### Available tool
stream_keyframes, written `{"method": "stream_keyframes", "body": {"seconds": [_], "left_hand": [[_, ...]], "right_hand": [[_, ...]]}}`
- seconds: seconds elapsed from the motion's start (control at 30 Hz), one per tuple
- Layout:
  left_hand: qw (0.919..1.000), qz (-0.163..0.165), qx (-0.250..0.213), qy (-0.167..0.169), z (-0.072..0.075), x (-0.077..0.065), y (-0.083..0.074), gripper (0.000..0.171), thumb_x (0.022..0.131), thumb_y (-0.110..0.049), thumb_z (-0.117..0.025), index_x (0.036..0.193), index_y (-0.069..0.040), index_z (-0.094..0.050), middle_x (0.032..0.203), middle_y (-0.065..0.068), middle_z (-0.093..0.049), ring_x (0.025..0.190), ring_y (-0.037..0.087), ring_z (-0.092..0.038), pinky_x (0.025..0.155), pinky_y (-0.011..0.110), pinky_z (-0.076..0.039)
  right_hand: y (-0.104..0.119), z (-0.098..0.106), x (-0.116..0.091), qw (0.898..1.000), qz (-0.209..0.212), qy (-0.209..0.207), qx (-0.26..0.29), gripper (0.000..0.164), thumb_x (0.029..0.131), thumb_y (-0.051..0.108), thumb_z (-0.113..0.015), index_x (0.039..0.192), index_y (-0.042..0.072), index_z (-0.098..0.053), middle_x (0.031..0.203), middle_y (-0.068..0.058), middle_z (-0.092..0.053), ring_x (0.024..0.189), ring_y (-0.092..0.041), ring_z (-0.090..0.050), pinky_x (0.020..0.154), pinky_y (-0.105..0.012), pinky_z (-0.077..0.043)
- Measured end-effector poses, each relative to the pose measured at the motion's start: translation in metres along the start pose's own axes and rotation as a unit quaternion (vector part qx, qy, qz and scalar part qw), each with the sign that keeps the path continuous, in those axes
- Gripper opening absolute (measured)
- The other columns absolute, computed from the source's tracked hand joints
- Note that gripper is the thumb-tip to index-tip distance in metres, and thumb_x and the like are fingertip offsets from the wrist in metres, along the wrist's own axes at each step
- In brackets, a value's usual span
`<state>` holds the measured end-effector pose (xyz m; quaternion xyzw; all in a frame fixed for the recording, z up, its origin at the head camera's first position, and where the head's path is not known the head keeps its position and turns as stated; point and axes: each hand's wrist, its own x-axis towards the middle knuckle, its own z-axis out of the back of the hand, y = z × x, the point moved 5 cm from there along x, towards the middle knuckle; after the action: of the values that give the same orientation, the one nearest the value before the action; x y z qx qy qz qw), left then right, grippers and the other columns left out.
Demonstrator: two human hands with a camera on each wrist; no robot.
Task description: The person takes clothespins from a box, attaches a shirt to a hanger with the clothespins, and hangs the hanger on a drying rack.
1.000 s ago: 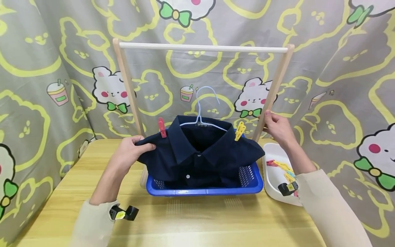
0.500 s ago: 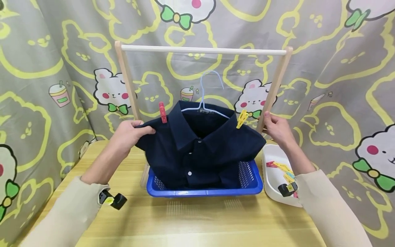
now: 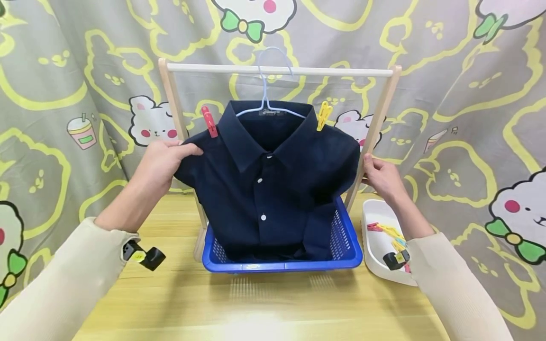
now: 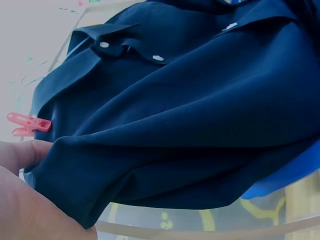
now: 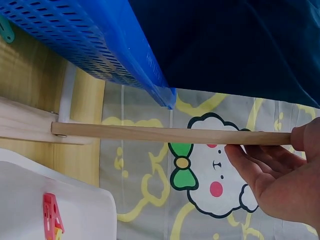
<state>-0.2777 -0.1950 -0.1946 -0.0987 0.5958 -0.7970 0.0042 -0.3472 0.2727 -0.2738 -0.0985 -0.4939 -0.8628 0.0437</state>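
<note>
A dark navy shirt (image 3: 283,184) hangs on a light-blue hanger (image 3: 265,90), its lower part inside a blue basket (image 3: 281,266). My left hand (image 3: 164,161) pinches the shirt's shoulder at the left; the left wrist view shows the cloth between thumb and fingers. A red clothespin (image 3: 209,121) and a yellow clothespin (image 3: 324,116) clip the shoulders to the hanger. The hook stands at the height of the white bar (image 3: 341,72); whether it touches the bar, I cannot tell. My right hand (image 3: 384,177) grips the wooden right post (image 5: 200,135) of the rack.
A white tray (image 3: 371,251) with several red, yellow and blue clothespins stands right of the basket, below the right forearm. The rack's left post (image 3: 172,102) rises behind the shirt. A patterned curtain (image 3: 102,61) closes off the back and sides of the wooden table (image 3: 179,293).
My left hand has lifted the shirt and hanger upward out of the basket, so the hook has risen from below the bar to its level. The right hand has kept hold of the post.
</note>
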Motion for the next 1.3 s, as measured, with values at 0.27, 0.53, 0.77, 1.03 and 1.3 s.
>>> {"method": "stream_keyframes", "body": {"seconds": [0.27, 0.53, 0.77, 1.03, 1.3], "left_hand": [[0.9999, 0.007, -0.011, -0.007, 0.003, 0.008, -0.013, 0.021, 0.082, -0.03, -0.073, 0.09, -0.011, -0.074, 0.081, -0.006, -0.068, 0.102, 0.02, -0.052, 0.091, 0.033, -0.043], [0.9999, -0.004, -0.002, -0.014, 0.0, 0.009, -0.014, 0.023, 0.085, -0.031, -0.069, 0.073, -0.012, -0.073, 0.071, -0.003, -0.066, 0.101, 0.021, -0.049, 0.089, 0.034, -0.041], [0.9988, -0.007, 0.045, -0.014, -0.009, 0.006, -0.014, 0.031, 0.085, -0.033, -0.068, 0.088, -0.002, -0.07, 0.072, -0.002, -0.065, 0.095, 0.023, -0.051, 0.089, 0.036, -0.041], [0.9962, -0.013, 0.087, 0.002, -0.021, 0.002, -0.009, 0.038, 0.088, -0.034, -0.065, 0.088, 0.004, -0.06, 0.07, 0.004, -0.056, 0.098, 0.028, -0.047, 0.083, 0.04, -0.038], [0.996, -0.012, 0.088, -0.004, -0.028, 0.003, -0.001, 0.037, 0.087, -0.033, -0.066, 0.071, -0.005, -0.048, 0.056, -0.001, -0.032, 0.071, 0.026, -0.045, 0.065, 0.037, -0.034]], "right_hand": [[-0.002, 0.002, -0.001, 1.0, -0.01, -0.015, -0.003, 0.076, 0.093, 0.059, -0.036, 0.134, -0.003, -0.049, 0.13, -0.027, -0.051, 0.115, -0.039, -0.055, 0.09, -0.042, -0.046], [0.0, -0.002, -0.001, 1.0, -0.011, -0.017, -0.001, 0.07, 0.094, 0.058, -0.038, 0.126, -0.001, -0.057, 0.126, -0.025, -0.055, 0.114, -0.036, -0.057, 0.09, -0.041, -0.047], [0.0, -0.001, -0.002, 1.0, -0.012, -0.019, -0.002, 0.071, 0.093, 0.059, -0.037, 0.126, -0.001, -0.056, 0.125, -0.025, -0.055, 0.113, -0.037, -0.057, 0.09, -0.042, -0.047], [0.001, -0.002, -0.001, 1.0, -0.009, -0.021, 0.007, 0.071, 0.094, 0.058, -0.036, 0.127, -0.002, -0.056, 0.123, -0.025, -0.057, 0.112, -0.036, -0.058, 0.089, -0.04, -0.048], [-0.001, -0.002, 0.0, 1.0, -0.013, -0.024, 0.008, 0.071, 0.094, 0.058, -0.036, 0.125, -0.002, -0.057, 0.124, -0.025, -0.056, 0.112, -0.036, -0.057, 0.089, -0.041, -0.048]]}}
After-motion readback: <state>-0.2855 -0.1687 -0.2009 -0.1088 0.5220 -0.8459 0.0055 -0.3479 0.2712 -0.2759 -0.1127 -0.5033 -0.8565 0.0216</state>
